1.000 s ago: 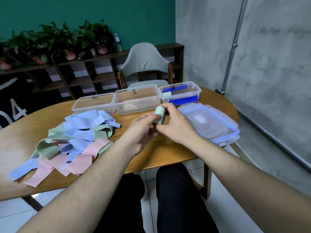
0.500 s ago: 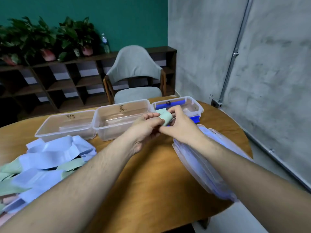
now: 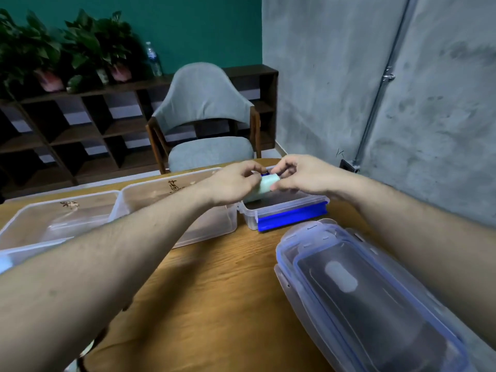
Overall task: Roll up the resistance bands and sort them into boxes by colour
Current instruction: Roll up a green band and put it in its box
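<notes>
Now both the left hand point(image 3: 233, 183) and right hand point(image 3: 303, 176) pinch the pale green rolled-up rubber band point(image 3: 264, 185) mid-frame over the clear plastic box with blue clips point(image 3: 291, 214); keep it tight, lower it in gently

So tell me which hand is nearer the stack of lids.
Right. The right hand holds the green roll just beyond the stack of lids; the left hand is further left, over the boxes.

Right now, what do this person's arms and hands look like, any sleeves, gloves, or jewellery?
Both forearms are bare up to the frame's edge: no sleeves show. The left hand and right hand wear no gloves, and no ring, watch or wristband shows on the visible sides. Some fingers are partly hidden, so a ring there cannot be ruled out.
</notes>
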The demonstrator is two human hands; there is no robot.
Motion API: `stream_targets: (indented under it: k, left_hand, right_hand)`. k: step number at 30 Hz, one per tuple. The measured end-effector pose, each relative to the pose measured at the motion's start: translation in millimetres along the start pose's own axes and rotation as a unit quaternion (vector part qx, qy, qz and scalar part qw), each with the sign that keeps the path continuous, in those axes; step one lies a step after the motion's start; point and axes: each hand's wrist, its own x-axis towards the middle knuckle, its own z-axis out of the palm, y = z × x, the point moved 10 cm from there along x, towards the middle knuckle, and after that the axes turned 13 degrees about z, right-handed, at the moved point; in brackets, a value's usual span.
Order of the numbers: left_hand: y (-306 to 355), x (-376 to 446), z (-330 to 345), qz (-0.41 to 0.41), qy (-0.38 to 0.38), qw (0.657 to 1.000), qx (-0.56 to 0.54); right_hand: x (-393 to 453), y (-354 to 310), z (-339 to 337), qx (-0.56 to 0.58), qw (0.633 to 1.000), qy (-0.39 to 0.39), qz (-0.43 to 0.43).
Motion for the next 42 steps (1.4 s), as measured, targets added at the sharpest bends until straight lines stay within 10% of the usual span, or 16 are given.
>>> stream_targets:
  k: [4, 11, 42]
  left_hand:
    - [-4.9, 20.9, 1.0, 0.045, -0.061, 0.949, 0.306]
    - [-19.1, 35.5, 22.2, 0.048, -0.147, 0.877, 0.454]
    - [-22.9, 33.2, 22.5, 0.020, -0.163, 0.871, 0.463]
  right_hand:
    - [28.4, 15.1, 8.8, -0.039, 0.998, -0.005, 0.051]
    - [49.3, 15.6, 43.7, -0.106, 0.990, -0.062, 0.072]
    - [45.0, 12.4, 42.3, -0.192, 0.977, -0.044, 0.077]
